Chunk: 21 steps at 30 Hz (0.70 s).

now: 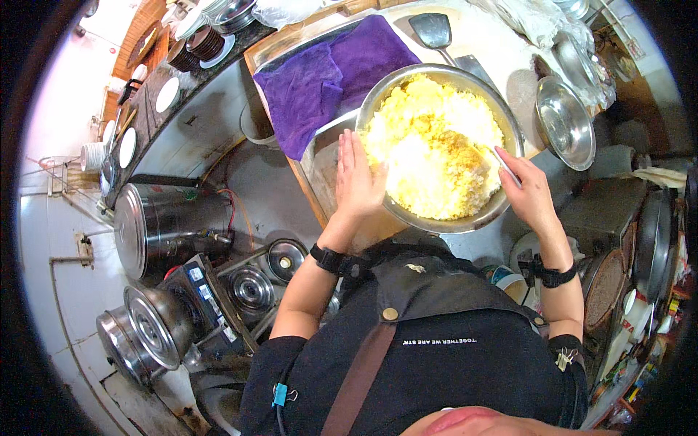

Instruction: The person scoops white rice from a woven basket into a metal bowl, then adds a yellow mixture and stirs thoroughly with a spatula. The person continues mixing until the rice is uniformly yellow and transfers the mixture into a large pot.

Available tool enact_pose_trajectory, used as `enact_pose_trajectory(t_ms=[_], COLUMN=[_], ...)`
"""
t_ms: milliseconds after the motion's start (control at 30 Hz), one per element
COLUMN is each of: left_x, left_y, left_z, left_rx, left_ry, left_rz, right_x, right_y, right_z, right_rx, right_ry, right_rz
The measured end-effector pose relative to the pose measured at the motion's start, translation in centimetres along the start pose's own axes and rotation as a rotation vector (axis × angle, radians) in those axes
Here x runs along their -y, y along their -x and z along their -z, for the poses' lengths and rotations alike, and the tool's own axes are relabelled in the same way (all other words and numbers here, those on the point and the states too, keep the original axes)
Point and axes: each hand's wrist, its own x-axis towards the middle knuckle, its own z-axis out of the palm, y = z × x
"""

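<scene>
A large stainless steel bowl (436, 224) full of a yellow and white crumbly food (414, 163) stands at the near edge of a work table. My left hand (360, 174) lies flat against the bowl's left side, fingers extended, holding nothing. At the right rim my right hand (526, 185) grips the pale handle of a utensil (507, 168), whose far end is hidden in the food. A browner patch shows on the food near it. Purple towels (338, 82) lie left of the bowl, and a wide metal turner (432, 31) rests beyond it.
An empty steel bowl (565, 124) sits at the table's right edge, near plastic-wrapped items (578, 60). A counter at the left holds white plates (168, 95) and stacked dishes. Below it stand a large steel drum (163, 229), a burner unit and lidded pots (155, 327).
</scene>
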Motion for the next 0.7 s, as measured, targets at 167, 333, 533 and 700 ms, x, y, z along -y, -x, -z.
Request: enact_pose_trajectory(t_ms=[167, 333, 533, 700], left_x=[-2.5, -8.2, -10.4, -3.5], left_y=[-2.4, -1.1, 1.2, 3.7], left_z=[1.1, 1.3, 3.9, 7.9], left_rx=[0.153, 0.159, 0.443, 0.25], left_ry=[-0.369, -0.126, 0.241, 0.277], left_rz=[-0.186, -0.5, -0.884, -0.442], right_x=[1.3, 1.4, 2.4, 3.5], right_y=[1.9, 1.0, -6.3, -12.2], right_z=[-0.3, 0.3, -3.7, -8.2], right_rx=[-0.128, -0.103, 0.057, 0.122], right_ry=[-0.019, 0.059, 0.125, 0.212], right_rz=[-0.045, -0.05, 0.302, 0.303])
